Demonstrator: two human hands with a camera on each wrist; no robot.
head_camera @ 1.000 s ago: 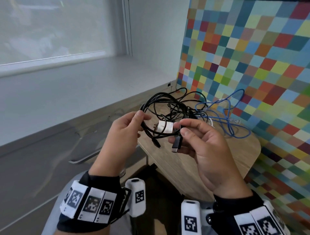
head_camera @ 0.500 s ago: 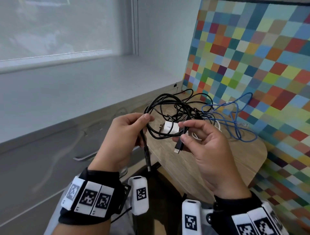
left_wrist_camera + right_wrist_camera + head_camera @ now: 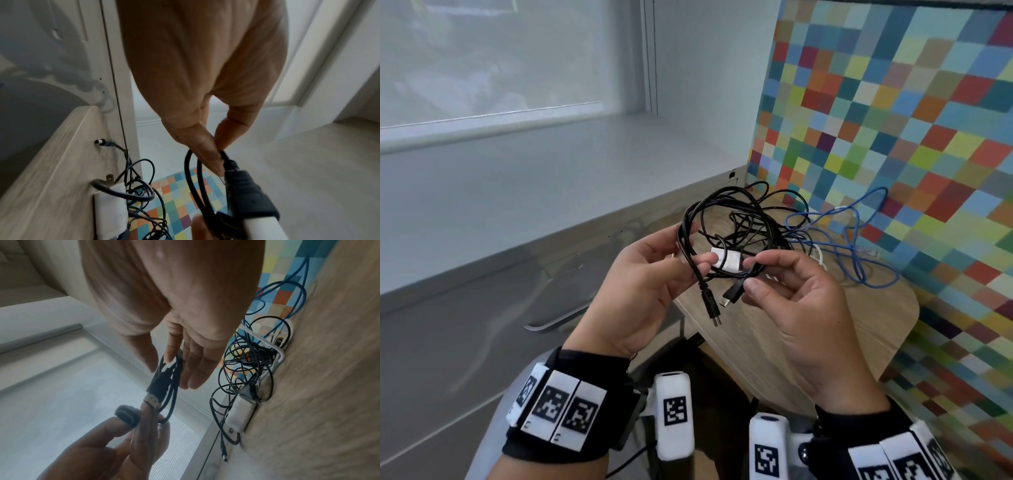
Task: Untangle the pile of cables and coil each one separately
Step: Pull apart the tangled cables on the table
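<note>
I hold a thick black cable point(image 3: 726, 202) in loose loops above the wooden table point(image 3: 842, 329). My left hand point(image 3: 693, 255) pinches the loops between thumb and forefinger; the left wrist view shows that pinch on the black cable point(image 3: 191, 170). My right hand point(image 3: 751, 274) pinches the same cable just above its flat connector point(image 3: 732, 295), seen as a metal-tipped connector point(image 3: 156, 391) in the right wrist view. The other plug end point(image 3: 711, 303) dangles between my hands. Behind them lies the tangled pile with a white adapter point(image 3: 727, 259), a blue cable point(image 3: 859, 240) and thin black leads point(image 3: 246, 356).
A multicoloured checkered wall point(image 3: 893, 120) borders the table at the back and right. A grey cabinet with a metal handle point(image 3: 551, 322) and a wide grey sill point(image 3: 534, 192) lie to the left. The table's front edge is close to my wrists.
The cable end that hung low under my left hand has come up and now dangles short beside the right hand's connector. My left hand has moved right, closer to the right hand.
</note>
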